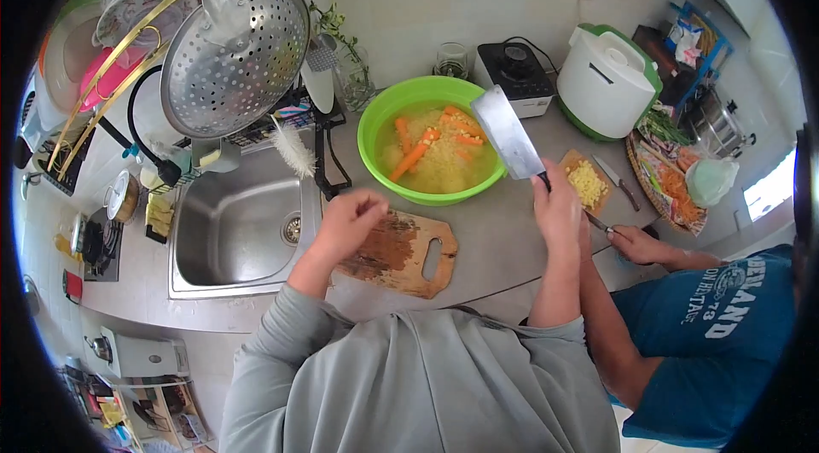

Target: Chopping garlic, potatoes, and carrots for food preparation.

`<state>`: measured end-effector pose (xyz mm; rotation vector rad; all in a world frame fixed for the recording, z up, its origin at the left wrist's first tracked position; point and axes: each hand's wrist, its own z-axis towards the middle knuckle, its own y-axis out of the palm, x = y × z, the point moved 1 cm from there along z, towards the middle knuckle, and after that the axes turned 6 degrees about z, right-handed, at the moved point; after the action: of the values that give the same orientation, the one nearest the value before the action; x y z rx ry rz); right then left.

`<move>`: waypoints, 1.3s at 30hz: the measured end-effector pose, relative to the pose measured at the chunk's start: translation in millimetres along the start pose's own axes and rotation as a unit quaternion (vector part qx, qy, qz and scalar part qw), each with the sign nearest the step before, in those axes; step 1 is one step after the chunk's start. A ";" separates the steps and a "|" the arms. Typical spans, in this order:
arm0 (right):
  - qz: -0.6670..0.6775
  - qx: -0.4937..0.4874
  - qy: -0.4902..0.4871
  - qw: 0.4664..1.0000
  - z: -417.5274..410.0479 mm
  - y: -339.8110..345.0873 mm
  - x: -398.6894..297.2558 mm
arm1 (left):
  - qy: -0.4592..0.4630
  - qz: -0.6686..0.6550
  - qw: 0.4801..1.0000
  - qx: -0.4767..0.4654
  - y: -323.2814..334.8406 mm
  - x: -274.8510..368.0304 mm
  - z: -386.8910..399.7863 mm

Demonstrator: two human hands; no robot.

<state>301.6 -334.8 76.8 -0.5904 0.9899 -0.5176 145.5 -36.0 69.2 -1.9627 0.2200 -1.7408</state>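
My right hand (556,206) grips the dark handle of a cleaver (510,133), its broad steel blade raised over the right rim of a lime-green plastic basin (441,198). Cloudy yellowish water fills the basin, with peeled carrots (409,162) and many small pale yellow chopped pieces (441,165) in it. My left hand (355,219) hovers over the upper left part of a worn wooden cutting board (438,274); its fingers are curled in, and no object shows in them. The board's surface is wet and darkened on the left, with a handle slot on the right.
A co-worker in a blue shirt (704,350) stands close at right, holding a knife (598,221) near a small board with chopped yellow pieces (585,183). Another knife (617,181) lies there. A steel sink (237,229) is at left; a perforated skimmer (237,63) hangs above it.
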 end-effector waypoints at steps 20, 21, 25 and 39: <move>0.428 -0.029 0.129 0.894 -34.3 22.6 -4.7 | -0.064 0.434 0.889 -0.128 41.5 -29.5 181.2; 0.450 -0.031 0.138 0.882 -35.7 22.7 -1.2 | -0.137 0.213 0.961 -0.110 41.3 -11.5 172.5; 0.471 -0.036 0.138 0.871 -34.2 26.7 -3.0 | -0.184 0.005 0.971 -0.153 32.4 -14.1 175.6; 0.423 -0.076 0.128 0.894 -37.0 48.3 -9.0 | -0.039 0.176 0.982 -0.051 6.3 12.6 128.7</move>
<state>271.5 -301.9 34.5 -0.1774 1.4273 0.2744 272.9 -13.5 70.4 -1.9179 0.6010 -1.4459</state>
